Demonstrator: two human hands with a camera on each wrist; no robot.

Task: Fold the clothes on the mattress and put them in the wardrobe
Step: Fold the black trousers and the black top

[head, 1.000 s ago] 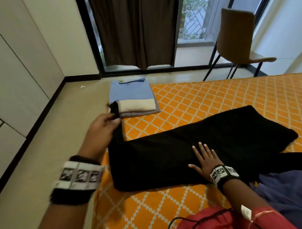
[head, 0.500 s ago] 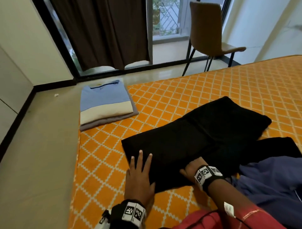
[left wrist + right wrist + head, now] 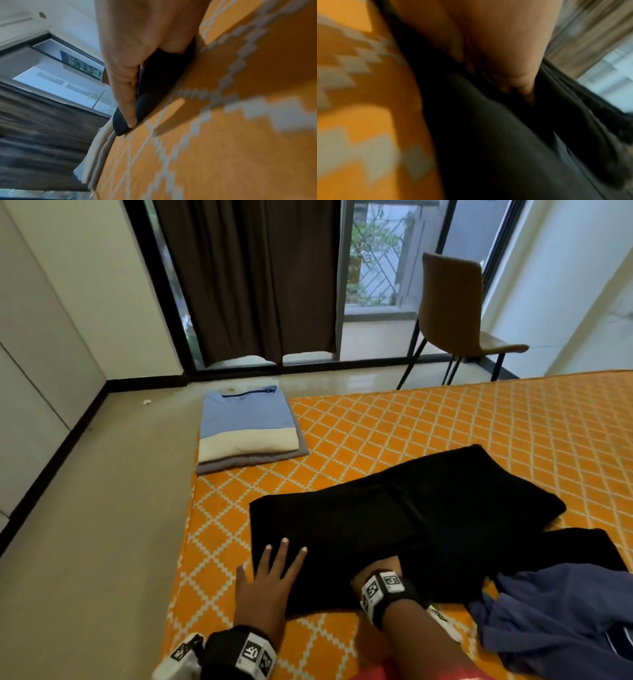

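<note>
**Black garment mid-fold on the mattress**

Mattress: orange, white lattice print, firm flat surface. Black garment: soft, matte, doubled over, lying centre-front. Folded stack at 11 o'clock, blue and cream, square-edged. Blue cloth at 4 o'clock, crumpled. Left hand: flat, fingers spread, pressing the garment's near corner. Right hand: tucked under the fold, fingers hidden; grip cannot be told. Advice: pin the corner, keep edges aligned, smooth outward before the next fold.

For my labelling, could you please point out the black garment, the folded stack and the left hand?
black garment (image 3: 394, 518): head view, middle of its top layer.
folded stack (image 3: 245, 414): head view, blue top panel.
left hand (image 3: 265, 587): head view, back of hand.
</note>
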